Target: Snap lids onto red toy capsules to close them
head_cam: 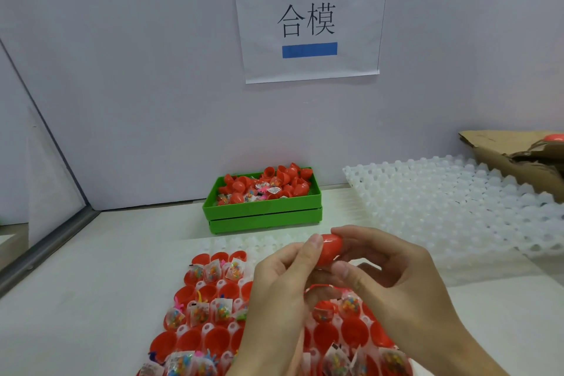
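Both our hands, left (pixel 282 281) and right (pixel 393 272), pinch red capsule (pixel 329 249) above tray (pixel 213 336) on counter. Seam hidden, maybe unsnapped. Risk: crooked squeeze, lid pops off, toy spills.

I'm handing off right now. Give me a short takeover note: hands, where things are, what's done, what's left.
Left hand and right hand: both pinch one red capsule above the near tray.
Near tray: open red halves, many holding bagged toys; none there looks lidded.
Green bin at the wall: loose red halves and toy bags.
Empty white tray to the right.
Left: finish this capsule, then close the rest.
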The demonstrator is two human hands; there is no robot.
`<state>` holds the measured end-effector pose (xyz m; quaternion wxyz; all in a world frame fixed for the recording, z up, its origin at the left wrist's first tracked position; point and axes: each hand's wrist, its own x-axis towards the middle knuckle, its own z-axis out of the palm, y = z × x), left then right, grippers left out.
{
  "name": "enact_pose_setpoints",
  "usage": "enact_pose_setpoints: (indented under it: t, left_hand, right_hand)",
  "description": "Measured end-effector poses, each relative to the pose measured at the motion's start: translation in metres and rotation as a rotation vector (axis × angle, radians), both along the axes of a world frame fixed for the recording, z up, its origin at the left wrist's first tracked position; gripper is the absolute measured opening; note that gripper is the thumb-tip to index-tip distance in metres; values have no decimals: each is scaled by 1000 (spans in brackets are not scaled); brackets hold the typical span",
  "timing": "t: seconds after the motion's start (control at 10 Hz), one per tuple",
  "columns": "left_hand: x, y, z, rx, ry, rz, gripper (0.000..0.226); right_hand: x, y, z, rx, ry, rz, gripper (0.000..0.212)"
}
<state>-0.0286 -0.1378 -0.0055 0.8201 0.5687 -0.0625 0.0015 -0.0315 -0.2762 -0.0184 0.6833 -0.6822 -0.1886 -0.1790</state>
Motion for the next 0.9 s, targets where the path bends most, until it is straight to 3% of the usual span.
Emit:
enact_pose_setpoints:
  t: [0.1,0.2,0.3,0.4,0.6,0.7,0.8,0.9]
  left_hand:
    - [2,3,-3,80,-41,28,36]
    - [3,3,-1,177,-61,48,37]
    - [4,-5,3,323,-78,47,52]
    - [9,-13,9,445,-124,85,62]
    - [11,-24,3,439,-191,75,58]
    - [9,-22,-3,418,-198,100,56]
    - [12,-15,-5,345,-144,148,53]
    - [16,-11,-8,294,-52,160,50]
  right_hand:
    - [-1,2,2,-102,-65,-58,44]
    - [-2,3,6,-228,-166,-124,34]
    - [2,-6,13,-312,-187,-187,19]
    - [17,-26,27,-179,-74,-269,8]
    - [104,-104,58,572,435,-242,17]
    - [155,-144,84,795,432,-377,15]
    - [186,-185,111,968,357,-571,21]
    - [191,-210,100,753,448,-583,22]
